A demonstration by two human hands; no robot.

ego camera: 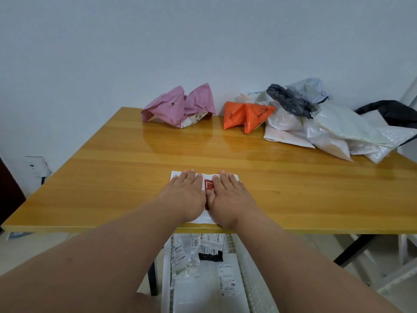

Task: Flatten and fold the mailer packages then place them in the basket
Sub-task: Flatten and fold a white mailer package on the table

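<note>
A white mailer with a red square mark (208,185) lies flat at the near edge of the wooden table (135,168). My left hand (186,194) and my right hand (230,195) press on it side by side, fingers straight and pointing away from me. A crumpled pink mailer (180,107) and an orange mailer (246,115) sit at the far side. A heap of white, clear and grey mailers (325,127) fills the far right corner. Below the table edge stands a white basket (252,279) holding several flattened mailers with labels.
A pale wall runs behind the table. A dark bag (392,111) lies at the far right beyond the heap. The table's black legs (352,251) and a white frame (404,267) stand at the right under the table.
</note>
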